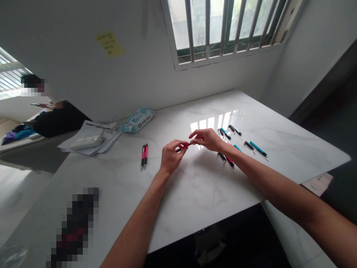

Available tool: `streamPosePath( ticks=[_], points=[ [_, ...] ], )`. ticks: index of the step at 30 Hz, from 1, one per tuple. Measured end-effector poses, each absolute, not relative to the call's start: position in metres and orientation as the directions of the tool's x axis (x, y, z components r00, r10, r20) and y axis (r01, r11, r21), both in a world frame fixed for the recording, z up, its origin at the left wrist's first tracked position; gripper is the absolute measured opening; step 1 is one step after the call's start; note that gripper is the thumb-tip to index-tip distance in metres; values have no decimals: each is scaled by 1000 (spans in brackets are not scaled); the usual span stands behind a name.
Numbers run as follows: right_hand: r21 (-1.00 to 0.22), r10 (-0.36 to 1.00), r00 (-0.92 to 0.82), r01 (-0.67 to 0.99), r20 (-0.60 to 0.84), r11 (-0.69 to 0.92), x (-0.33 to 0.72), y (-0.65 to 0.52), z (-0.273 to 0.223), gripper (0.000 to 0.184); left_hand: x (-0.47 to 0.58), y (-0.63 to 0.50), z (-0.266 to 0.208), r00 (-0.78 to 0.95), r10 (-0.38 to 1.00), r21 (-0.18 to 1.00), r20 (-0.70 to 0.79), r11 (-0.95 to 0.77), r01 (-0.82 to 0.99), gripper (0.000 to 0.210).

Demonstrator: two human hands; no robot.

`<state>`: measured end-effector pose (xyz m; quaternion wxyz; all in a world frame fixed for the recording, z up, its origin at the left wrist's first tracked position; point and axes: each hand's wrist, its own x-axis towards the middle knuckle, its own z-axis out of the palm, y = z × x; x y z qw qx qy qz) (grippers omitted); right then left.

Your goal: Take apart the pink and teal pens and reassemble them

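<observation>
My left hand is closed around the barrel of a red and black pen, held just above the white marble-patterned table. At the pen's far end, the thumb and index finger of my right hand pinch a small dark tip part; the fingers partly hide it. Two whole red and black pens lie side by side left of my left hand. Around my right forearm lie pen parts in groups: teal barrels, black pieces, a red barrel and thin white refills.
A wet-wipe pack and papers with a white device lie at the back left. A pixelated dark object is at front left. A person sits beyond. A barred window is above.
</observation>
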<state>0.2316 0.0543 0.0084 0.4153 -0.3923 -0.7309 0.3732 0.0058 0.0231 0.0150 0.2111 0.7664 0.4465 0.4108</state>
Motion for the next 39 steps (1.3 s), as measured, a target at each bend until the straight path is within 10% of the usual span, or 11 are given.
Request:
streamPosePath(
  ticks=[39],
  points=[
    [-770, 844, -423, 397, 330, 500, 243, 59, 8, 35, 2, 27, 11, 224, 856, 701, 467, -512, 497, 12]
  ],
)
